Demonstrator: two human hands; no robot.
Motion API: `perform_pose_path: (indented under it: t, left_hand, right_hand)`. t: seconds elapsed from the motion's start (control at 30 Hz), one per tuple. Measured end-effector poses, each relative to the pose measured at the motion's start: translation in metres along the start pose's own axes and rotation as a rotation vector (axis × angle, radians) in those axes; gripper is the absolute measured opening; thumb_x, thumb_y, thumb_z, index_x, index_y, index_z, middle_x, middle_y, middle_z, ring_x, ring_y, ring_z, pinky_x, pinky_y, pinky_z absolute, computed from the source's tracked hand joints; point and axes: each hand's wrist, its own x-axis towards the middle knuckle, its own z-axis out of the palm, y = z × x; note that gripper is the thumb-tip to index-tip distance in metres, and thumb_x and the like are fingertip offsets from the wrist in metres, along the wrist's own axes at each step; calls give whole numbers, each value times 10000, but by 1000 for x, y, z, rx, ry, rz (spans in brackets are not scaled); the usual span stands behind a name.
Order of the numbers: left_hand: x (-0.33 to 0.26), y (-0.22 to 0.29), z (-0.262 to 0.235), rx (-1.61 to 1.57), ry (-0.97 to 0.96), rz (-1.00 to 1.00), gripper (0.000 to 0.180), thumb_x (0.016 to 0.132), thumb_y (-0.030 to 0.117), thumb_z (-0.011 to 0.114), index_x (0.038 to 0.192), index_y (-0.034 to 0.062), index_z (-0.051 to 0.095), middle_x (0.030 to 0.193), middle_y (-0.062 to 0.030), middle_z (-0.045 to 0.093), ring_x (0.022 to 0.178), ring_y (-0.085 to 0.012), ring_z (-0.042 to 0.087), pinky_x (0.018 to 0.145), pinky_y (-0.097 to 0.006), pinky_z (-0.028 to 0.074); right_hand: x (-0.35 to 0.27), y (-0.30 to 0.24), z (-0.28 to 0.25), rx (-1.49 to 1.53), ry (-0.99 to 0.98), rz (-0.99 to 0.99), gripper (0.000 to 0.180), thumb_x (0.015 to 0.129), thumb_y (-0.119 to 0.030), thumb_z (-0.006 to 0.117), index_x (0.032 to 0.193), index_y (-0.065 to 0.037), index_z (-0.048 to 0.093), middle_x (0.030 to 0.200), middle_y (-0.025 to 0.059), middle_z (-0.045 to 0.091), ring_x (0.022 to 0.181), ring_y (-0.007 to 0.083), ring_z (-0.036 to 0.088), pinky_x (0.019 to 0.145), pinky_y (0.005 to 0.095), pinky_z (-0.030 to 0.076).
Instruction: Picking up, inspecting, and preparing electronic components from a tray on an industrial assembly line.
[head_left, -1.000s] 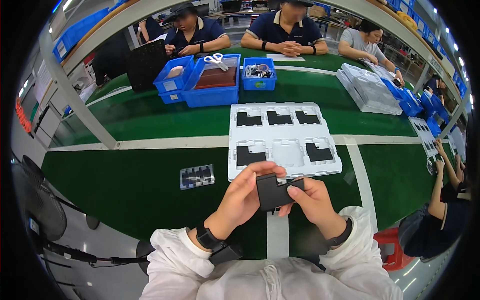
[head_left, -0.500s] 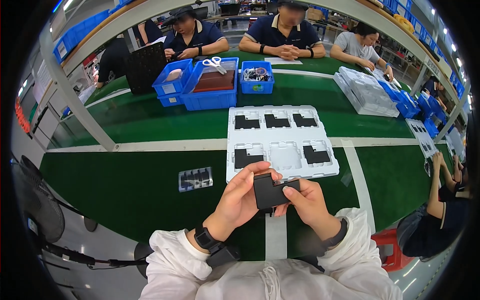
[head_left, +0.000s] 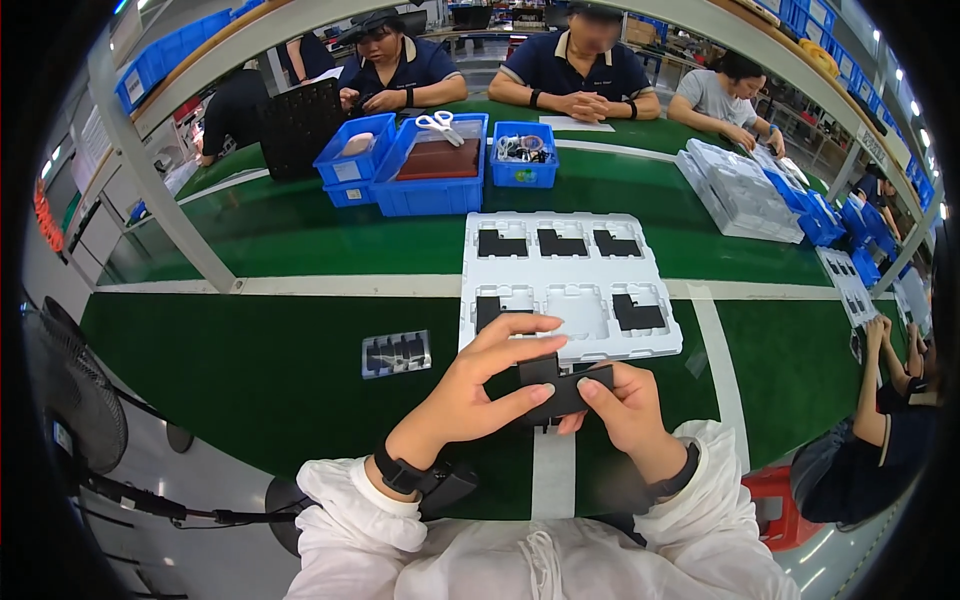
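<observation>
Both my hands are at a black L-shaped part (head_left: 538, 377) in front of my chest, just off the near edge of a white tray. My right hand (head_left: 632, 405) is closed on its right arm, thumb on the top face. The thumb of my left hand (head_left: 470, 385) presses the part's lower left, while its other fingers reach out past the upper edge; some fingertips are hidden. In the white molded tray (head_left: 560, 265), several similar black parts sit in their pockets. The near middle pocket holds none, and my left fingers partly cover the near left one.
A clear pack of small black pieces (head_left: 396, 354) lies to the left. Beyond the tray stand blue bins (head_left: 430, 198), one with white scissors (head_left: 440, 125) on top. White trays (head_left: 735, 190) are stacked at right. Co-workers sit across and to the right. A metal post (head_left: 170, 190) rises at left.
My left hand has turned over the part: its thumb now lies on the top face and its fingers extend forward. The part has tilted and shifted slightly right in my right hand.
</observation>
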Motion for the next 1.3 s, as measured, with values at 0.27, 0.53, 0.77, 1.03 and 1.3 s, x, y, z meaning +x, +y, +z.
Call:
perform_pose_path:
  t: [0.27,0.53,0.77,1.03,1.3]
  left_hand:
    - [-1,2,1,-39,5,0,367,707,41,616,1071,42,567,1129,-135,494,1065,-252,455,926,-368,317]
    - [-11,4,8,-13,133,-139,656,727,24,622,1294,17,291,678,3,518,783,-87,458,846,-257,316]
    - [-11,12,8,-213,189,-132,628,729,-4,616,1274,15,306,691,14,505,748,-71,436,832,-257,309]
    - [-14,19,5,-135,79,-137,464,734,-38,590,1174,-13,444,777,-60,585,785,-109,499,774,-268,367]
    - [-15,23,6,-294,-20,-239,367,759,0,568,1121,-22,515,890,-101,548,805,-156,512,716,-304,404]
  right_hand:
    - [-3,1,-1,-19,-24,-18,158,869,-99,478,873,54,519,724,163,609,607,200,619,528,268,506]
    - [2,-3,-8,-15,-75,13,206,878,-121,459,946,67,506,828,189,600,675,236,625,592,296,513]
    - [8,5,-18,342,-425,107,579,816,-476,480,1083,37,439,1046,245,512,1000,362,522,832,441,434]
    - [4,33,-11,790,-632,281,711,745,-604,485,1191,-70,335,1223,183,386,1092,413,419,907,498,346]
    - [5,31,-8,722,-634,192,875,727,-677,415,1285,-22,255,1185,250,393,1026,316,470,860,424,363]
